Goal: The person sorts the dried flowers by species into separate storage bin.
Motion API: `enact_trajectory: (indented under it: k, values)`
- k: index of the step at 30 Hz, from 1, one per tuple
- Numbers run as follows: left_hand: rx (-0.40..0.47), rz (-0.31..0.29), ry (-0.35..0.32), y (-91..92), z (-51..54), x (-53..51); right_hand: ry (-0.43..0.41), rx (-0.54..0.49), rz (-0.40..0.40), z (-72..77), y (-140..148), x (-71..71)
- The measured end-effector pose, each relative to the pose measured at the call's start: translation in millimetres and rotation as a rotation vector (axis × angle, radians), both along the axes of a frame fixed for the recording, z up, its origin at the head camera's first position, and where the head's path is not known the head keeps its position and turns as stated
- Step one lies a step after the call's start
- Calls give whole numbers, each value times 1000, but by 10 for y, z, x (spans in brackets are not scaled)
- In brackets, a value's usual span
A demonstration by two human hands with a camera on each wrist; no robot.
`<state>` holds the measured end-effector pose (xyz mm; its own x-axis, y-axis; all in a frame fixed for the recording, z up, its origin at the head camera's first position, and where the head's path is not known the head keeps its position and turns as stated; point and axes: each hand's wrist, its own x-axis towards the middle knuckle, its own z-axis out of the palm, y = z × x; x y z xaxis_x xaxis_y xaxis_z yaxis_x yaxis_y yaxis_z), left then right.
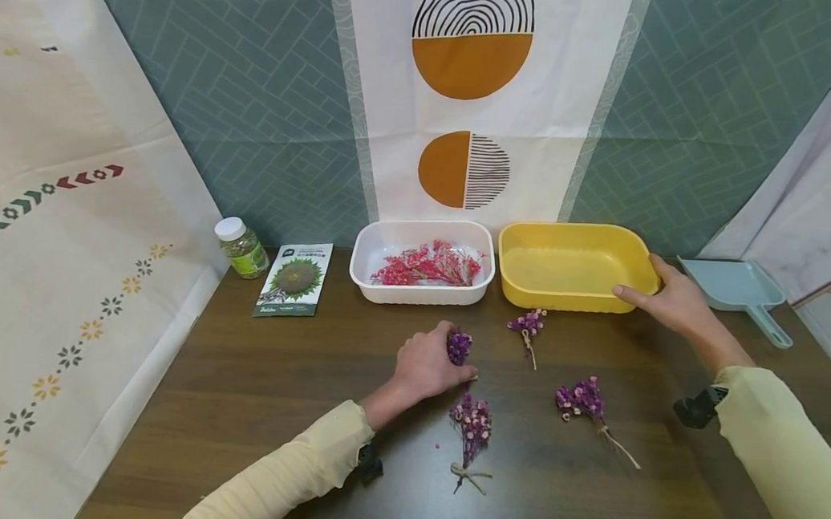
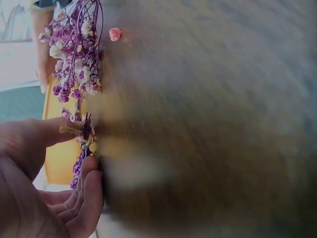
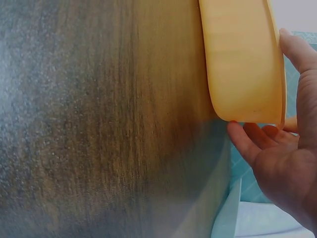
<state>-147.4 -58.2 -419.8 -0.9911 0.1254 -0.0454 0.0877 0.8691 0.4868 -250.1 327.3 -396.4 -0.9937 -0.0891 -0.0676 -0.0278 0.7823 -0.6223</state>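
Observation:
My left hand (image 1: 426, 365) (image 2: 44, 183) pinches a purple flower bunch (image 1: 458, 347) at its twine-tied stems (image 2: 87, 133), low over the table. Just nearer to me lies another purple bunch (image 1: 471, 426) (image 2: 74, 59), tied with a twine bow. At the back right, my right hand (image 1: 676, 302) (image 3: 287, 158) grips the right end of an empty yellow tray (image 1: 565, 292) (image 3: 242, 64), thumb at the rim and fingers round the end. Two more tied bunches, a small one (image 1: 527, 324) and a larger one (image 1: 581, 400), lie in front of that tray.
Left of the yellow tray stands a white tray (image 1: 423, 295) with pinkish-red dried flowers (image 1: 435, 266). Farther left are a seed packet (image 1: 294, 281) and a lidded jar (image 1: 242, 249). A light blue dustpan (image 1: 735, 283) lies at the right. A pink bit (image 1: 437, 446) (image 2: 115, 34) lies on the table (image 1: 267, 410).

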Motion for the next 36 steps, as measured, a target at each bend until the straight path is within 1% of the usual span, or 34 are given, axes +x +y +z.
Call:
enact_trajectory:
  k: [4, 9, 11, 18, 25, 30, 33, 36]
  values:
    - [9, -9, 13, 10, -12, -20, 8, 5, 4, 4, 2, 2]
    - [21, -46, 62, -8, -21, -33, 3, -1, 6, 16, 1, 8]
    - [31, -61, 69, -16, -23, -35, -3, -4, 4, 21, -3, 11]
    - [75, -92, 64, -49, -28, -35, -16, -6, 6, 17, 7, 11]
    - [138, -128, 60, -73, -28, -42, 7, -6, 3, -20, 21, 16]
    - [178, -158, 84, -60, 49, -78, 0, -19, 4, -13, 22, 25]
    - [199, -178, 108, -32, 130, -113, -11, -17, 3, -3, 21, 25]
    - [201, -202, 144, 21, 215, -163, -11, -8, 8, 2, 22, 23]
